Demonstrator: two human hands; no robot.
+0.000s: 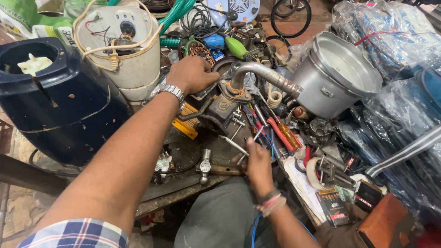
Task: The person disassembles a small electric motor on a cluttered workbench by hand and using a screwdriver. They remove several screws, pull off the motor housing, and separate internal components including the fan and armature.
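Your left hand [190,73] is clenched over the dark cast-metal pump body [220,108] with its curved steel pipe [264,76], mid-workbench. It looks heavy and rigid; grip the casing. Your right hand [258,165] pinches a thin metal tool [245,148] near the front edge.

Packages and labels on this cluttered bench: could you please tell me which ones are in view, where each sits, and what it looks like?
Small black box: lower right, flat rectangle with gold print.
Second dark box: beside it, black with a red-and-white label.
Clear plastic bags: right side, crinkled, holding blue goods.
Green-and-white sack: top left corner, printed.
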